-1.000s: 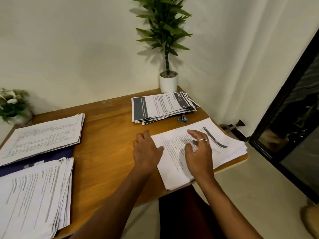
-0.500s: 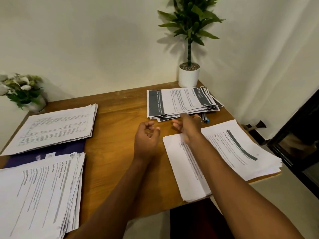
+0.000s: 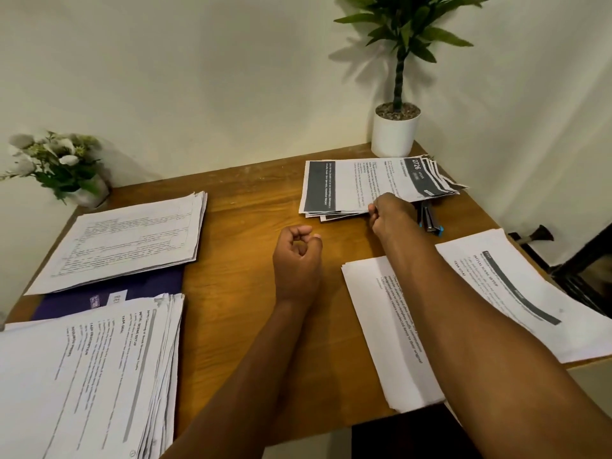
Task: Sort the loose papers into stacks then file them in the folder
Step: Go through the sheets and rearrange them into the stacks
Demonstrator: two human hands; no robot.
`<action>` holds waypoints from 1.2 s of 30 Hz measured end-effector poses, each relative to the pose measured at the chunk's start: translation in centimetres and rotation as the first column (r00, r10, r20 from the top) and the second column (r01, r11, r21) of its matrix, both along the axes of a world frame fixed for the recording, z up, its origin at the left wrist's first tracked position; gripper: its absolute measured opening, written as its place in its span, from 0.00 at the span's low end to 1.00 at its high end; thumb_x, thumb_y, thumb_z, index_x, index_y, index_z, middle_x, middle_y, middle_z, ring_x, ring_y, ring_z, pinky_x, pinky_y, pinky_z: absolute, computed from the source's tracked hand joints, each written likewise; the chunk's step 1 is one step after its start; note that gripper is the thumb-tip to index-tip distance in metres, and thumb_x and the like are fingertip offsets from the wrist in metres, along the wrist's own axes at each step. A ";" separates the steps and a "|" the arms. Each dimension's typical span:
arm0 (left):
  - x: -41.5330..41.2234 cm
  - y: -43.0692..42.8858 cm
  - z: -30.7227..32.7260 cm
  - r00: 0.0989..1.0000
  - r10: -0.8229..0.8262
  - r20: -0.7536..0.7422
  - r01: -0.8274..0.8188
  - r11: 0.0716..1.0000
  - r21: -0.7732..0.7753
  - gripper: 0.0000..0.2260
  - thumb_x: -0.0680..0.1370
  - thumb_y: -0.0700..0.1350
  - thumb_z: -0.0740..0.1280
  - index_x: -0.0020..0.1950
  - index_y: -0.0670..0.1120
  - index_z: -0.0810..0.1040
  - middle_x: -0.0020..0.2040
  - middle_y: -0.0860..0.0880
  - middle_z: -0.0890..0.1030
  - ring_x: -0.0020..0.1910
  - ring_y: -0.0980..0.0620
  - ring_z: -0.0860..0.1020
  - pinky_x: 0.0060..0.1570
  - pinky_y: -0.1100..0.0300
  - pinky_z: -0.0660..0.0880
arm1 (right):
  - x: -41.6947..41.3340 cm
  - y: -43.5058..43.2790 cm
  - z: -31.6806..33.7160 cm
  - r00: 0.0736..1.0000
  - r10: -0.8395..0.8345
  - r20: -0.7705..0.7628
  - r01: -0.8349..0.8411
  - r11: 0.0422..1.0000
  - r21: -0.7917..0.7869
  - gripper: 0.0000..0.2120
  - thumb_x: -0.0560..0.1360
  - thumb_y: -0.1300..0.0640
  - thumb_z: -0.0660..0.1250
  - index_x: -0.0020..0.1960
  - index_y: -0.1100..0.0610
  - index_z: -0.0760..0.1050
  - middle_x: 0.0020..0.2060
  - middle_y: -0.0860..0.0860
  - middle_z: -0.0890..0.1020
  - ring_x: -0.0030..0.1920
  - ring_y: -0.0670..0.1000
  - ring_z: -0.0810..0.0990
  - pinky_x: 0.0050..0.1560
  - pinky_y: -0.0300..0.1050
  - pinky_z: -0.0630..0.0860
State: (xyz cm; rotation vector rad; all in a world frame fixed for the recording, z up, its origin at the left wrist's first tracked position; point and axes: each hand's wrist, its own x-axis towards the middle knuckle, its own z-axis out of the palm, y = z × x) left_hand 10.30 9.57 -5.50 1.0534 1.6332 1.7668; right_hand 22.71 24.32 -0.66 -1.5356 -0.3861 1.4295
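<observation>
I see four paper stacks point(image 3: 99, 376) on table point(image 3: 251, 207), all outside purple folder point(image 3: 139, 289); filing left. Right hand point(image 3: 390, 215) pinches dark-banded stack point(image 3: 364, 183) edge, left hand point(image 3: 298, 256) curled, empty

A wooden table point(image 3: 248, 200) stands against cream walls point(image 3: 198, 77), potted plant point(image 3: 394, 134) in the corner.
</observation>
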 end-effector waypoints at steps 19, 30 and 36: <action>-6.3 -8.0 2.9 0.559 -0.312 0.768 0.190 0.950 0.247 0.31 0.76 0.70 0.66 0.68 0.48 0.79 0.65 0.41 0.81 0.64 0.35 0.78 0.60 0.37 0.76 | 5.2 -9.5 4.9 0.732 0.629 0.262 -0.680 0.655 0.329 0.09 0.78 0.64 0.67 0.57 0.65 0.79 0.40 0.58 0.81 0.21 0.44 0.62 0.24 0.38 0.58; -9.1 -12.0 4.7 0.992 -0.118 0.046 0.127 0.944 -0.304 0.22 0.78 0.48 0.74 0.66 0.66 0.73 0.57 0.60 0.83 0.46 0.61 0.85 0.40 0.60 0.83 | 2.2 -13.5 1.0 0.357 0.775 0.522 -0.924 0.374 0.077 0.19 0.73 0.46 0.75 0.60 0.53 0.81 0.50 0.47 0.88 0.49 0.52 0.88 0.51 0.51 0.83; -7.9 -13.2 1.3 0.996 -0.089 -0.015 0.082 0.961 -0.263 0.11 0.81 0.50 0.70 0.57 0.67 0.75 0.58 0.60 0.84 0.48 0.61 0.85 0.42 0.59 0.84 | -0.1 -14.9 -2.7 0.653 0.576 0.492 -0.754 0.556 0.350 0.26 0.72 0.56 0.79 0.67 0.50 0.74 0.54 0.48 0.86 0.50 0.49 0.87 0.49 0.49 0.84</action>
